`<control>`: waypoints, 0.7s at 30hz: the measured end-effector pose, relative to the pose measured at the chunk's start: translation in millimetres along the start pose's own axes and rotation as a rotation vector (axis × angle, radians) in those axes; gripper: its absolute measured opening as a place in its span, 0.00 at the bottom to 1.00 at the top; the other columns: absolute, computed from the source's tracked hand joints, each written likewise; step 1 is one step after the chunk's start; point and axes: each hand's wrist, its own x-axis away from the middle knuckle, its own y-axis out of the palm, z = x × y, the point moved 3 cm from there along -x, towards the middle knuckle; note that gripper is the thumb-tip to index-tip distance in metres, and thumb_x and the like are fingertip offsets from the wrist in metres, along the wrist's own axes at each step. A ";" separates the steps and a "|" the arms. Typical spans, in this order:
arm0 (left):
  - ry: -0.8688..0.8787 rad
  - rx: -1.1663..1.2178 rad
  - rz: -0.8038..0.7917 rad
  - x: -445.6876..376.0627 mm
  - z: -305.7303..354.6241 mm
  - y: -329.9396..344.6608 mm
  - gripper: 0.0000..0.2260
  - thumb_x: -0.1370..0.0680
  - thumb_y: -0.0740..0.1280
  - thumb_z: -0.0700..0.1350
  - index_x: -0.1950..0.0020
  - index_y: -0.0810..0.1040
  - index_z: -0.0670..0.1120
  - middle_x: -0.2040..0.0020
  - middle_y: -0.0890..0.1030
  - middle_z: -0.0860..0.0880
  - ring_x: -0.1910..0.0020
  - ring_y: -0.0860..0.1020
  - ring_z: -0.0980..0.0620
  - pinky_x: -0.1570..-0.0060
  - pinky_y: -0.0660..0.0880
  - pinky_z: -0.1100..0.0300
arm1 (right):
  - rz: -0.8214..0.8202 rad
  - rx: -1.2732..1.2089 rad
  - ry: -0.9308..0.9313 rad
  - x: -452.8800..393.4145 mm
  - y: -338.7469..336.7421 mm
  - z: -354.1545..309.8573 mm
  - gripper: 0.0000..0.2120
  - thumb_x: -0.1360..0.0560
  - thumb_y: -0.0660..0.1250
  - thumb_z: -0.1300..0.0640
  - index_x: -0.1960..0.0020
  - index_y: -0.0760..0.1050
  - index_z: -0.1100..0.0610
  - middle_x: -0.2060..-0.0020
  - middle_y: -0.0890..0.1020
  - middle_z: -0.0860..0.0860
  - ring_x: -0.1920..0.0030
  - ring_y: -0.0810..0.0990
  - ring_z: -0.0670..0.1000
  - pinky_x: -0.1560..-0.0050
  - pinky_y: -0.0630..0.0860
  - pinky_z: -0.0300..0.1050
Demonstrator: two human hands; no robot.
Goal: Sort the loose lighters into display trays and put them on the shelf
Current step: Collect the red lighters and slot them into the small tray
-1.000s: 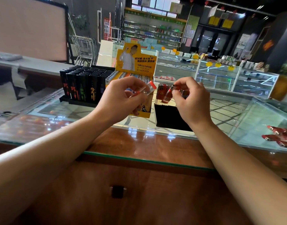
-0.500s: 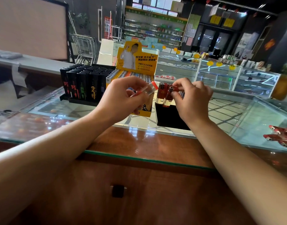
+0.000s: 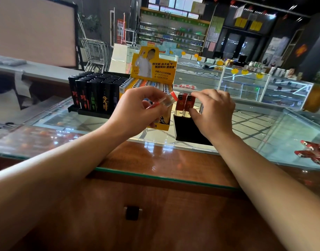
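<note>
Forearms first, ours, reaching from the near edge over a wooden counter (image 3: pixel 155 223) topped with glass. We list our left hand (image 3: pixel 135 113) raised above the glass, fingers and thumb curled round a clear lighter with a red cap (image 3: pixel 166 102) that lies tilted, cap toward the right hand. Just beside it we list our right hand (image 3: pixel 213 113), fingers bent down over the tops of two red lighters (image 3: pixel 184 104) standing upright side by side in a black display tray (image 3: pixel 186 129); thumb on the front of the nearer one. Whether the fingers clamp them or only press we cannot tell for certain, though they look pinched. The hands are near each other, not touching.

Right of the right hand, well apart, we note loose red lighters (image 3: pixel 313 153) lying on the glass. Behind the left hand, a yellow display box (image 3: pixel 153 69) with rows of lighters, partly hidden. Left of that, a tray of black lighters (image 3: pixel 94 95), upright and close-packed. Farther off, glass showcases (image 3: pixel 246 84), a shopping trolley (image 3: pixel 94 51), and stocked shelving (image 3: pixel 172 35).
</note>
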 end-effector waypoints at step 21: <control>0.012 -0.038 0.049 -0.4 3.5 -1.4 0.11 0.32 0.79 0.41 0.54 0.82 0.50 0.59 0.84 0.50 0.62 0.84 0.50 0.61 0.83 0.50 | -0.015 -0.557 -0.260 8.5 -30.7 -41.7 0.08 0.25 0.71 0.52 0.48 0.83 0.53 0.60 0.79 0.41 0.60 0.78 0.45 0.58 0.77 0.43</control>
